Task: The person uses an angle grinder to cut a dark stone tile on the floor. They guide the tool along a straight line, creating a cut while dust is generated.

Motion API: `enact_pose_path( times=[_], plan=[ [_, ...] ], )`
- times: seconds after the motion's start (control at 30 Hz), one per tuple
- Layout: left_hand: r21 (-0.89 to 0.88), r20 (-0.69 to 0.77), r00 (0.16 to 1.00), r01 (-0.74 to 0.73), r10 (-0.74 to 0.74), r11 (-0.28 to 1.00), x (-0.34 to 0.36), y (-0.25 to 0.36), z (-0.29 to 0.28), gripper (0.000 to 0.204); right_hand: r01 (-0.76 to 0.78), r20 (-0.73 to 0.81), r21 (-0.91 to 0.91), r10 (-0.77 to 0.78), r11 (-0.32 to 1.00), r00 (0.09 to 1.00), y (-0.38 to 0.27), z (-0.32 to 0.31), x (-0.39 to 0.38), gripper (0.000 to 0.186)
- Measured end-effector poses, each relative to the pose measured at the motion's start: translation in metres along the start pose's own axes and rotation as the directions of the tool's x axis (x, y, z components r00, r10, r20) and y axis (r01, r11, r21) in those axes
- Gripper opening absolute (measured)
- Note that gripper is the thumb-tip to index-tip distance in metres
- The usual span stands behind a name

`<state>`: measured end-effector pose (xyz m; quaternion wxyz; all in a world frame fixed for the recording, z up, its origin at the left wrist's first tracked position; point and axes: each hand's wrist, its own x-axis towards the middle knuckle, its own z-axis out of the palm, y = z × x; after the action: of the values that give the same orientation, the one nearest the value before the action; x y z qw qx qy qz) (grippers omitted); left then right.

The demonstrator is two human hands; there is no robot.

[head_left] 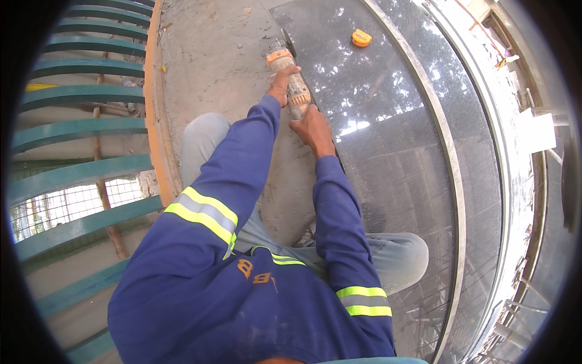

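Both my hands are closed round a dusty orange-and-grey angle grinder (pixel 297 91). My left hand (pixel 281 84) wraps its body near the head, and my right hand (pixel 314 130) grips the rear end. The grinder's dark disc (pixel 288 42) stands on edge at the far end, right by the left edge of a glossy dark stone slab (pixel 376 176). Whether the disc touches the slab I cannot tell. An orange tape measure (pixel 361 39) lies on the slab, to the right of the grinder's head.
Dusty concrete floor (pixel 206 67) runs along my left, bordered by an orange edge (pixel 155 109) and teal railing bars (pixel 91 94). A long pale strip (pixel 445 133) lies across the slab on the right. My bent knees flank the work, the right one (pixel 400 261) over the slab.
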<state>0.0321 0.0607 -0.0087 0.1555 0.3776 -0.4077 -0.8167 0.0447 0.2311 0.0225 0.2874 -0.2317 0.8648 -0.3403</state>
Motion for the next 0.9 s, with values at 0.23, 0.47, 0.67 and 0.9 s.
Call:
enact_pose_path(
  times=[0.23,0.47,0.67,0.9],
  plan=[
    [0.023,-0.030,1.000,-0.007,0.008,1.000,0.000,0.005,0.004,0.040,0.016,-0.009,-0.011,-0.016,1.000,1.000,-0.002,0.000,0.006,0.046],
    [0.041,-0.016,1.000,0.004,-0.004,0.999,0.005,0.009,0.003,0.041,0.008,0.000,-0.007,-0.008,1.000,1.000,-0.001,0.002,0.016,0.047],
    [0.018,-0.024,1.000,0.011,-0.011,1.000,0.016,0.011,0.004,0.041,-0.011,0.020,-0.001,0.011,1.000,1.000,-0.001,0.006,0.031,0.048],
    [-0.003,-0.006,1.000,0.004,-0.004,1.000,0.028,0.014,-0.011,0.041,0.028,0.022,0.022,-0.029,0.999,0.999,-0.007,0.012,0.039,0.049]
  ],
)
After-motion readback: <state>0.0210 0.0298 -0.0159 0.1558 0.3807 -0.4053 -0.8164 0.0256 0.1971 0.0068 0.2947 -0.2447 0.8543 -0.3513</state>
